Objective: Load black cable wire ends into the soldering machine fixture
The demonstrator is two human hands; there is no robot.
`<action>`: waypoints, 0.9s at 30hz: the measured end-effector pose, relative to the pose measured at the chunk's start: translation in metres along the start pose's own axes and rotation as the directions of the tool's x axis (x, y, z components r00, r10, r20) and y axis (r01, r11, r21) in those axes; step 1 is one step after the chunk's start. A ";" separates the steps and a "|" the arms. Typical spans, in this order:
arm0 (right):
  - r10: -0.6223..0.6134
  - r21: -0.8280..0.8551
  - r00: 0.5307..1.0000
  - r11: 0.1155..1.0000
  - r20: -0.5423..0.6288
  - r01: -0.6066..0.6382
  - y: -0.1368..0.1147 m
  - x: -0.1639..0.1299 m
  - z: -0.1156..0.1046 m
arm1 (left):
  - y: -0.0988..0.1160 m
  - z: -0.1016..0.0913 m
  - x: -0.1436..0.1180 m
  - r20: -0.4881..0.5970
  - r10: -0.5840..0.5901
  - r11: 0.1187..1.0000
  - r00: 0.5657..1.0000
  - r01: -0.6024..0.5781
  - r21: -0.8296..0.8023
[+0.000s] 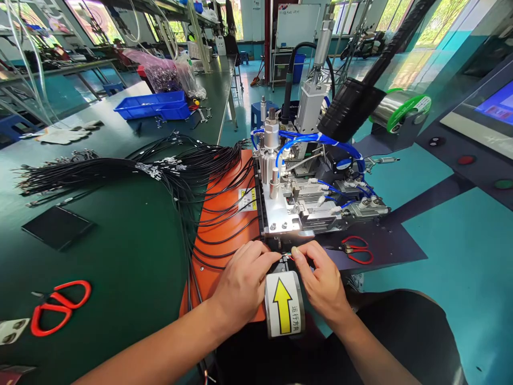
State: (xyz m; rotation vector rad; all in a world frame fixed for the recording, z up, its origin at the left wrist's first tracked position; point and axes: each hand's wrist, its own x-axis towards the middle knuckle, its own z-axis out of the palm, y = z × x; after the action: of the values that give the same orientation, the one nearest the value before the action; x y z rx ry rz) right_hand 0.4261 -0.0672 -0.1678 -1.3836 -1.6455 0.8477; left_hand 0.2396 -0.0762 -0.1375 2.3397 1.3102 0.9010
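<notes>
My left hand (245,280) is closed at the front of the metal machine (282,208), thumb and fingers pinched around a cable end that they mostly hide. Just to its right, my right hand (324,283) pinches thin coloured wires (289,256) between thumb and forefinger. Both hands meet above a round guide bearing a yellow arrow (283,305). Black cables (224,241) fan across an orange plate (216,216) to the left of the machine. Red-handled scissors (356,249) lie on the dark ledge to the right of my right hand.
A thick bundle of black cables (92,174) lies on the green table (132,278). Another pair of red-handled scissors (60,307) rests at the left front. Farther back stand a blue bin (154,106) and white gloves (66,133). A solder wire spool (401,110) hangs beside a black hose (352,107).
</notes>
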 end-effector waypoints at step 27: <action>-0.009 0.043 1.000 0.999 -0.022 0.010 -0.002 0.002 -0.007 | 0.000 0.000 0.000 -0.012 0.004 1.000 1.000 -0.004 0.017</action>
State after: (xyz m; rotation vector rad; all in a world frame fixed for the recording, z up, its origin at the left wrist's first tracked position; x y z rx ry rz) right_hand 0.4315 -0.0659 -0.1622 -1.3497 -1.6075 0.8549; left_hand 0.2397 -0.0766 -0.1376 2.3544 1.3233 0.9103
